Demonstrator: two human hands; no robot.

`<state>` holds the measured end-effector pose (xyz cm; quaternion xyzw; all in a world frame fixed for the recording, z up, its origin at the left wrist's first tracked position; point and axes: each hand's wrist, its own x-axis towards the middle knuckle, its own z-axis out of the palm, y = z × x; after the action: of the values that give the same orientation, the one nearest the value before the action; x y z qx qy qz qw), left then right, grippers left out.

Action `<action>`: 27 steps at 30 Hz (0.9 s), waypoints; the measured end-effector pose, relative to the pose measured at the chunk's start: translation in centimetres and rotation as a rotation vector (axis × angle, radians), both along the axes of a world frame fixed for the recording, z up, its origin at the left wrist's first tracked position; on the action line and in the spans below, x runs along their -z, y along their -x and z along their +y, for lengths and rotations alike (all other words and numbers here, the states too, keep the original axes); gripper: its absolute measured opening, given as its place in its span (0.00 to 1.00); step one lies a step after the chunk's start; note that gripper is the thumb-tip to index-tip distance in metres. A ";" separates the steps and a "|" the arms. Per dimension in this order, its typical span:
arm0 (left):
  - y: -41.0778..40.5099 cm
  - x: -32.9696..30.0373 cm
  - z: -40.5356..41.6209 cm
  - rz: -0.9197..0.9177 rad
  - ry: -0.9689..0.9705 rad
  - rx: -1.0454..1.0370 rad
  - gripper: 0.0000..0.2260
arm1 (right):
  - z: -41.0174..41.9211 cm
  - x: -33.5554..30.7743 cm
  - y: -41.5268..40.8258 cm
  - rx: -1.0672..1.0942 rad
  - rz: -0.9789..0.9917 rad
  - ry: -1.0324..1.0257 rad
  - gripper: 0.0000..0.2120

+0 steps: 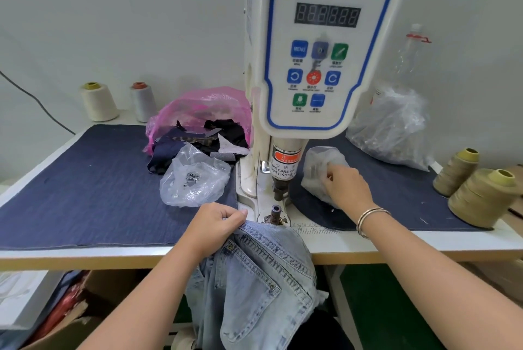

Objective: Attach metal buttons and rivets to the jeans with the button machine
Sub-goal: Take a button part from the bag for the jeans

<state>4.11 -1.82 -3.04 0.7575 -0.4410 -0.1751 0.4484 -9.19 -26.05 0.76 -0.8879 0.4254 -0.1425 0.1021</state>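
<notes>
From the head camera, the light blue jeans (254,273) hang over the front edge of the table (396,245), with their top edge just beside the little post (275,212) at the bottom of the white button machine (325,46). The left hand (215,225) pinches the top edge of the jeans, fingers curled around the cloth. The right hand (346,187) reaches into a small clear bag (319,171) to the right of the machine (its fingertips are tucked inside, so I cannot tell if they hold anything). Another clear bag (195,180) with small metal bits lies on the dark blue cloth (85,185) to the left.
</notes>
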 end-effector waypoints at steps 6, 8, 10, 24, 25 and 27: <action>-0.1 0.0 0.0 -0.012 -0.023 0.016 0.25 | 4.6 -1.9 1.7 -0.027 -0.706 -0.561 0.05; -0.1 0.0 0.0 -0.013 -0.020 0.016 0.25 | 7.2 -1.8 1.8 -0.055 -0.752 -1.056 0.04; 0.0 0.0 0.0 -0.017 -0.012 0.009 0.25 | 8.8 -1.5 1.8 -0.045 -0.735 -1.397 0.06; 0.0 0.0 0.0 -0.025 -0.028 0.014 0.25 | 10.8 -1.9 1.4 0.101 -0.863 -2.023 0.04; -0.1 0.0 0.1 -0.026 -0.026 0.017 0.25 | 10.9 -1.9 1.4 0.104 -0.877 -2.045 0.03; 0.0 -0.1 0.1 -0.030 -0.019 0.018 0.24 | 11.1 -1.9 1.6 0.115 -0.910 -2.097 0.03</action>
<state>4.11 -1.71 -2.98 0.7604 -0.4526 -0.1722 0.4328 -10.84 -14.99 2.66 -0.2110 0.2984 -0.0303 0.9303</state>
